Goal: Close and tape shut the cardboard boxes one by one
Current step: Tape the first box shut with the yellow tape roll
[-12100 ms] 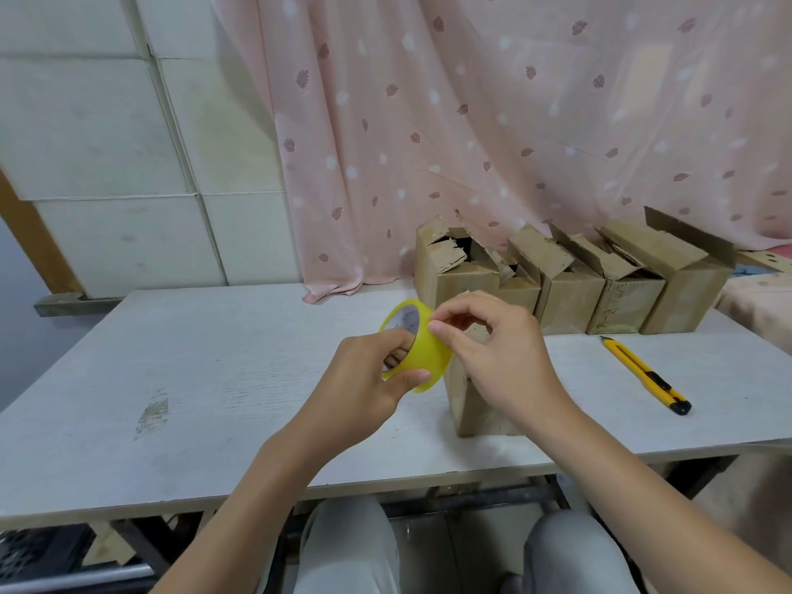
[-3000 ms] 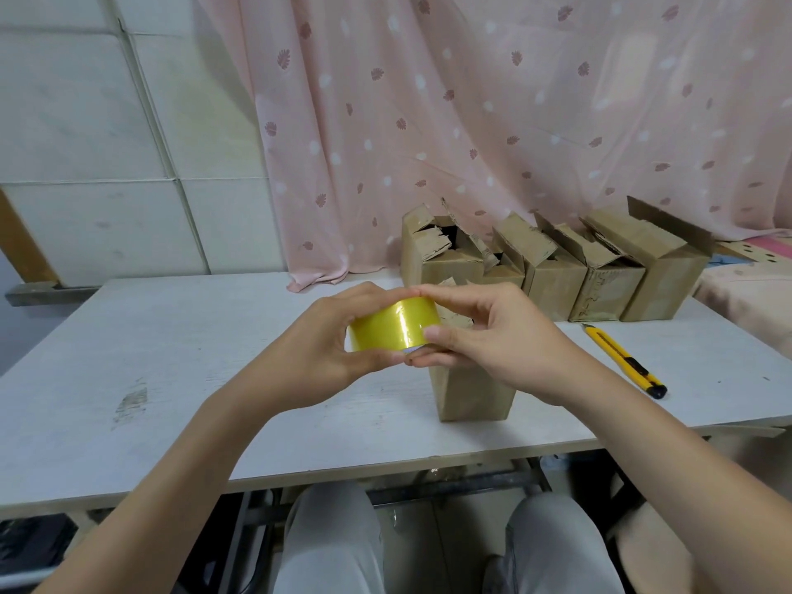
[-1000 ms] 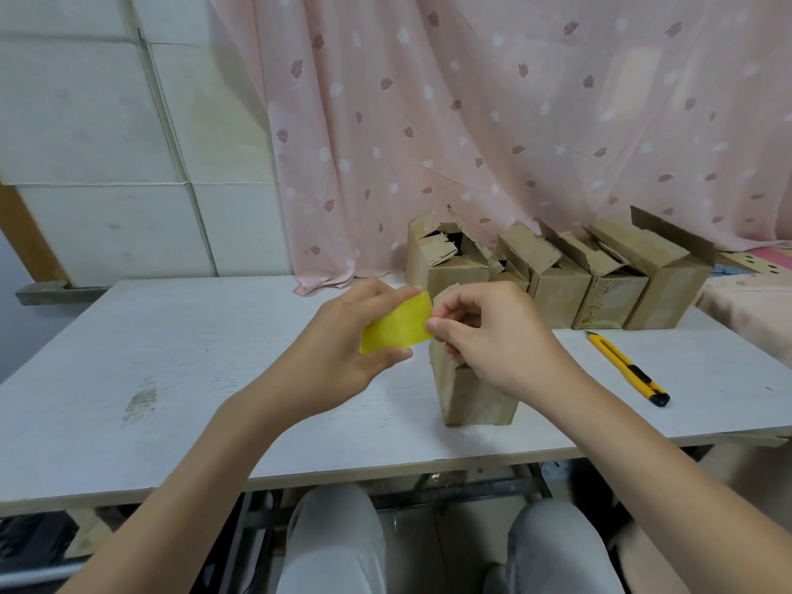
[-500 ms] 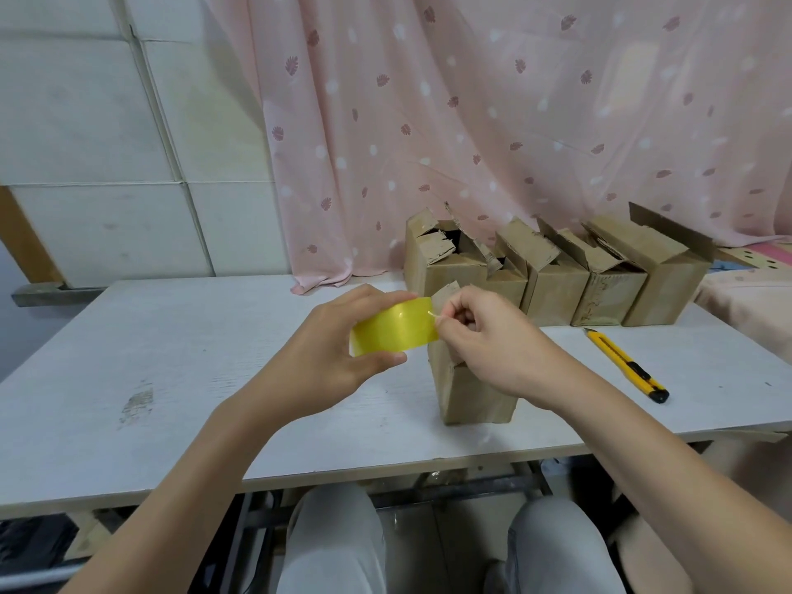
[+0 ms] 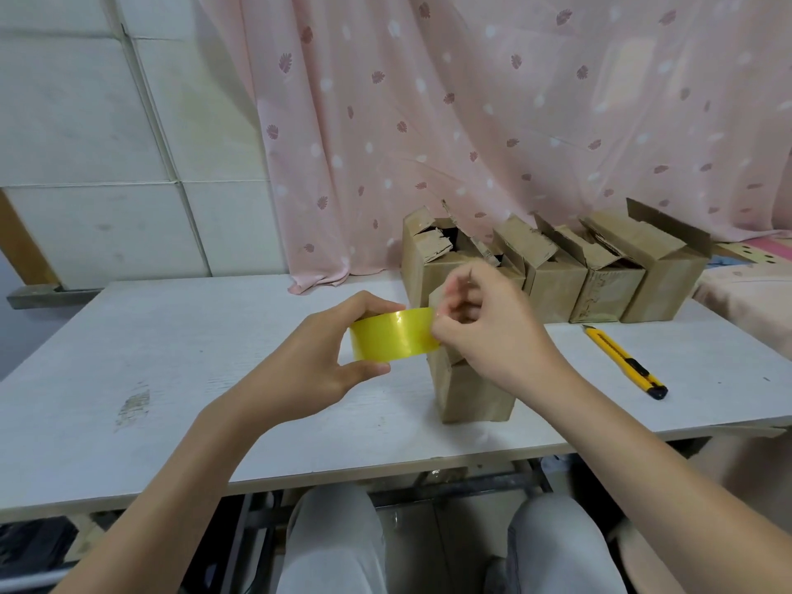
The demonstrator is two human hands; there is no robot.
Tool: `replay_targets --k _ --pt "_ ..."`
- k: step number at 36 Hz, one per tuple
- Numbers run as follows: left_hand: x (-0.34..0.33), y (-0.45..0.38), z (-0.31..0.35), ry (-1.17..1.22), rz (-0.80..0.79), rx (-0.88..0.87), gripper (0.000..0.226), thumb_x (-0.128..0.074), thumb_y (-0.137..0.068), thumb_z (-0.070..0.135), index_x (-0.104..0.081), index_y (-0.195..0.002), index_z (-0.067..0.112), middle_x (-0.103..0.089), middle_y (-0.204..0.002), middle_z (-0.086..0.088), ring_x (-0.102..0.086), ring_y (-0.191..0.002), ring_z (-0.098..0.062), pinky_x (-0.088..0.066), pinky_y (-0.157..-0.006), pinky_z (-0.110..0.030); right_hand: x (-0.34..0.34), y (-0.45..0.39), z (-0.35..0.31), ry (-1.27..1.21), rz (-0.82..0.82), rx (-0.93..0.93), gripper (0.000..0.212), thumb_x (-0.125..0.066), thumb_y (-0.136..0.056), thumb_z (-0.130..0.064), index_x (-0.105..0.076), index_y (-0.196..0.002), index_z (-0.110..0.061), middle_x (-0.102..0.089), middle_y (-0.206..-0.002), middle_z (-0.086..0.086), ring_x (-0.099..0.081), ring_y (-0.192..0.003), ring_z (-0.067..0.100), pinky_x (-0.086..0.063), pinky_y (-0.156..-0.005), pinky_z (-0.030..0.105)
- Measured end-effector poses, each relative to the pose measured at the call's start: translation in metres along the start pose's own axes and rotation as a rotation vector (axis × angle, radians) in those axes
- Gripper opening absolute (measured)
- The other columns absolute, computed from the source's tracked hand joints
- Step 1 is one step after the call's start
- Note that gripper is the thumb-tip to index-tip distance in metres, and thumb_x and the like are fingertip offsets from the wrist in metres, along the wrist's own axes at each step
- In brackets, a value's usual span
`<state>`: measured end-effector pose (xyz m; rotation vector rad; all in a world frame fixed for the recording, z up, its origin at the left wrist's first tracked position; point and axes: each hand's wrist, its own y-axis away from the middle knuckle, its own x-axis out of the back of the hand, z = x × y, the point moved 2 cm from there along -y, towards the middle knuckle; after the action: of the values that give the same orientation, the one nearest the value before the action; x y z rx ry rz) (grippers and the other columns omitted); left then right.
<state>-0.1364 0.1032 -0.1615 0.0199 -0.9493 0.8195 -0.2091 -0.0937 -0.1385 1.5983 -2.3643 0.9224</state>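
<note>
Nearest, our left hand (image 5: 308, 370) grips the glossy yellow tape roll (image 5: 392, 334) steady above the white bench (image 5: 171, 358), so our right hand (image 5: 493, 332) can pinch at its rim, probably seeking the loose end. Just behind stands the small brown cardboard box (image 5: 469, 392) awaiting tape. Right, a yellow utility knife (image 5: 623, 362) lies near the edge. Farther, open cardboard boxes (image 5: 557, 267) line the pink curtain (image 5: 493, 122); open room lies left.

Yellow tape roll (image 5: 394, 334) held edge-on above surface, in front of small upright cardboard box (image 5: 471, 392), flaps not sealed. Five open-flapped boxes (image 5: 553, 272) in row behind it.
</note>
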Motion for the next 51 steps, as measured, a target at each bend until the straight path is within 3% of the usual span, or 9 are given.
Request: replay_targets --k 7,15,20,25,33,38,44,48,51 --pt "0.000 0.001 -0.001 -0.012 -0.007 -0.014 0.053 -0.073 -0.089 0.027 -0.048 -0.133 0.043 -0.054 -0.131 0.025 -0.050 -0.124 -0.006 -0.045 -0.105 -0.039 -0.005 0.004 -0.006 0.229 -0.066 0.118 0.021 -0.056 -0.085 -0.008 -0.068 -0.077 -0.024 -0.059 -0.066 -0.004 -0.050 -0.061 0.006 -0.037 -0.059 0.020" --pt "0.004 -0.001 0.002 -0.066 0.002 -0.019 0.052 -0.073 -0.089 0.027 -0.050 -0.132 0.043 -0.055 -0.128 0.027 -0.050 -0.121 -0.001 -0.044 -0.101 -0.031 -0.007 0.002 -0.005 0.294 -0.098 0.100 0.016 -0.070 -0.089 -0.038 -0.067 -0.084 -0.023 -0.069 -0.075 -0.008 -0.064 -0.074 0.008 -0.053 -0.073 0.032" --pt "0.002 -0.001 0.002 -0.068 -0.030 -0.015 0.053 -0.075 -0.087 0.029 -0.050 -0.131 0.044 -0.055 -0.127 0.028 -0.050 -0.121 -0.001 -0.045 -0.102 -0.033 -0.002 -0.004 -0.003 0.099 -0.186 -0.011 0.033 -0.077 -0.086 -0.014 -0.047 -0.098 -0.021 -0.072 -0.071 -0.002 -0.067 -0.064 0.015 -0.054 -0.071 0.033" --pt "0.004 0.002 -0.001 -0.036 -0.027 -0.008 0.051 -0.077 -0.086 0.025 -0.052 -0.128 0.041 -0.057 -0.125 0.028 -0.052 -0.122 -0.003 -0.045 -0.104 -0.036 0.000 -0.006 0.000 0.027 -0.172 -0.028 0.020 -0.074 -0.086 -0.005 -0.057 -0.097 -0.010 -0.071 -0.065 0.001 -0.068 -0.063 0.022 -0.057 -0.072 0.038" --pt "0.020 0.013 -0.011 0.086 0.024 0.065 0.046 -0.083 -0.077 0.003 -0.056 -0.104 0.029 -0.065 -0.116 0.023 -0.058 -0.119 -0.001 -0.039 -0.107 -0.015 0.021 -0.007 0.004 -0.148 -0.126 -0.115 0.014 -0.068 -0.091 0.000 -0.066 -0.105 0.000 -0.069 -0.073 0.021 -0.066 -0.061 0.018 -0.054 -0.063 0.018" --pt "0.023 0.012 -0.016 0.057 0.060 0.054 0.051 -0.077 -0.073 -0.007 -0.056 -0.104 0.028 -0.065 -0.107 0.010 -0.061 -0.114 -0.015 -0.042 -0.108 -0.024 0.024 -0.006 0.006 -0.092 -0.109 -0.131 0.009 -0.067 -0.093 -0.005 -0.072 -0.100 -0.005 -0.069 -0.077 0.023 -0.066 -0.060 0.015 -0.048 -0.056 0.014" --pt "0.021 0.013 -0.016 0.086 0.062 0.060 0.052 -0.075 -0.075 -0.006 -0.058 -0.110 0.027 -0.064 -0.107 0.003 -0.061 -0.111 -0.021 -0.042 -0.109 -0.025 0.021 -0.004 0.005 -0.178 -0.125 -0.172 0.008 -0.067 -0.093 -0.006 -0.075 -0.094 -0.004 -0.067 -0.073 0.018 -0.065 -0.061 0.020 -0.054 -0.059 0.021" --pt "0.017 0.009 -0.015 0.040 0.074 0.073 0.053 -0.082 -0.078 0.011 -0.056 -0.117 0.035 -0.066 -0.113 0.010 -0.061 -0.116 -0.009 -0.046 -0.106 -0.032 0.007 -0.003 0.002 -0.190 -0.124 -0.134 0.010 -0.066 -0.095 -0.010 -0.074 -0.101 -0.011 -0.067 -0.089 0.009 -0.069 -0.071 0.018 -0.062 -0.071 0.037" --pt "0.012 0.003 -0.007 -0.018 0.097 0.058 0.053 -0.085 -0.076 0.027 -0.056 -0.117 0.044 -0.065 -0.110 0.021 -0.059 -0.112 0.000 -0.046 -0.097 -0.024 -0.009 -0.007 0.002 -0.064 -0.058 -0.049 0.012 -0.071 -0.089 -0.026 -0.070 -0.100 -0.027 -0.068 -0.091 -0.005 -0.069 -0.072 0.016 -0.061 -0.074 0.040"
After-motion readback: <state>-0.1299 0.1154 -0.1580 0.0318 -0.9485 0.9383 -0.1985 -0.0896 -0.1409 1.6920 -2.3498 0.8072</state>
